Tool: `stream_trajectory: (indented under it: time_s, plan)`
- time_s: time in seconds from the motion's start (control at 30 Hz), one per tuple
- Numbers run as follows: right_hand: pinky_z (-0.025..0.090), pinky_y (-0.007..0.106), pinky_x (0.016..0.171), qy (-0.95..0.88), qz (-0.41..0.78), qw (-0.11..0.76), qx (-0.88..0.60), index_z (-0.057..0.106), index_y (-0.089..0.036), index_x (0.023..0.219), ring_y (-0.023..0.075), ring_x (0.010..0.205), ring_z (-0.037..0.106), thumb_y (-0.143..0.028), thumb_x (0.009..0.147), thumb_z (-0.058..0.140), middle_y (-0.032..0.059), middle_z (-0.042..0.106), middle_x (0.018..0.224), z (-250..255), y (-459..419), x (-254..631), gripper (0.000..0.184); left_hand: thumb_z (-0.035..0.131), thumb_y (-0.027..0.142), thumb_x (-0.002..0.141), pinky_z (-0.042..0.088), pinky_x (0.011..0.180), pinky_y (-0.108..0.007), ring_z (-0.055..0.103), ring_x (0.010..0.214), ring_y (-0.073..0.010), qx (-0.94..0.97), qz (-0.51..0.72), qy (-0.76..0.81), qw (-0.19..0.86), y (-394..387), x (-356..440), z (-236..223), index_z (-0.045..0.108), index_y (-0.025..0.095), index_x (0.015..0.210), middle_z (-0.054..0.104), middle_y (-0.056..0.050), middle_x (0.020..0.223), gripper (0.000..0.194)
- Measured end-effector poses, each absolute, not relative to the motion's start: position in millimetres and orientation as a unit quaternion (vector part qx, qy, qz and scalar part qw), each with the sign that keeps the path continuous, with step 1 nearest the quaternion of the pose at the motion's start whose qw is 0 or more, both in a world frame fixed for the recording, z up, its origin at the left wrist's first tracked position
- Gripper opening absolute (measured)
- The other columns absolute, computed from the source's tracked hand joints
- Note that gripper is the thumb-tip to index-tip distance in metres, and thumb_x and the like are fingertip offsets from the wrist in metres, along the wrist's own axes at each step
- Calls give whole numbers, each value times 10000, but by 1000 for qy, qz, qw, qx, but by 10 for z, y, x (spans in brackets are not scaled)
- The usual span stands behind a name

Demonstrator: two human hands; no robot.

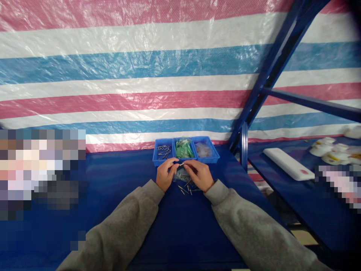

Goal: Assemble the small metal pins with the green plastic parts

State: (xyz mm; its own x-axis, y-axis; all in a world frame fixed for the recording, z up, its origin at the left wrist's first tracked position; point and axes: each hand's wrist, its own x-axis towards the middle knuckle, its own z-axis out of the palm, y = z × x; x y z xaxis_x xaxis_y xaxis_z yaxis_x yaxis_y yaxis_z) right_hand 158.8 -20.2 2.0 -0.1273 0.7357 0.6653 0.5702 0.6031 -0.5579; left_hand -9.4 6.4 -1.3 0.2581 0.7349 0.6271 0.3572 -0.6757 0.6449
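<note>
My left hand (166,174) and my right hand (200,174) meet over the blue table, just in front of a divided blue tray (164,162). Between their fingertips is a small, thin, silvery screw-like piece (181,165). Right thumb and index finger pinch it; the left fingertips close at its other end, with the exact contact too small to see. Under the hands lies a clear plastic bag (182,174), its contents hard to make out. Several loose screw-like metal pieces (189,188) are scattered on the table below the bag, partly hidden by my right hand.
Left to right, the tray holds metal pieces (164,151), green plastic bags (184,149) and a clear bag (203,149). A striped sheet (141,86) hangs behind. Blue metal posts (265,82) rise at right, beside another table with a white box (289,164).
</note>
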Motion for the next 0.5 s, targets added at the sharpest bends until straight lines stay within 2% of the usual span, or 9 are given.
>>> stream_trajectory:
  time_s: [0.13, 0.27, 0.37, 0.43, 0.5]
  plan:
    - [474, 250, 591, -743, 93, 485, -451, 625, -192, 914, 141, 606, 598, -304, 861, 471, 32, 658, 749, 8, -206, 1584, 198, 495, 320, 858, 422, 547, -207, 473, 447, -85, 773, 487, 355, 198, 67, -97, -30, 581, 163, 974, 506, 53, 503, 213]
    - [479, 259, 649, -749, 99, 486, -439, 622, -198, 918, 152, 674, 611, -307, 873, 457, 40, 664, 800, 41, -220, 1584, 203, 511, 315, 849, 440, 561, -212, 494, 452, -86, 773, 486, 357, 198, 64, -105, -24, 595, 162, 964, 535, 46, 519, 209]
    - [478, 264, 690, -744, 97, 495, -440, 620, -197, 876, 158, 716, 616, -296, 885, 442, 42, 663, 812, 62, -225, 1583, 204, 538, 313, 834, 469, 630, -241, 557, 555, -110, 771, 502, 348, 178, 61, -108, 5, 615, 169, 978, 616, 0, 642, 218]
    - [474, 265, 700, -737, 95, 501, -445, 616, -196, 868, 160, 727, 616, -296, 890, 435, 43, 661, 811, 61, -222, 1583, 208, 563, 307, 818, 474, 670, -266, 581, 650, -134, 779, 507, 332, 159, 64, -109, 27, 643, 174, 927, 651, -38, 750, 189]
    - [469, 264, 694, -738, 95, 497, -446, 616, -195, 856, 162, 720, 616, -305, 896, 425, 45, 660, 794, 50, -215, 1583, 224, 573, 294, 813, 471, 678, -279, 579, 683, -146, 788, 506, 318, 148, 68, -111, 46, 662, 175, 841, 657, -47, 769, 151]
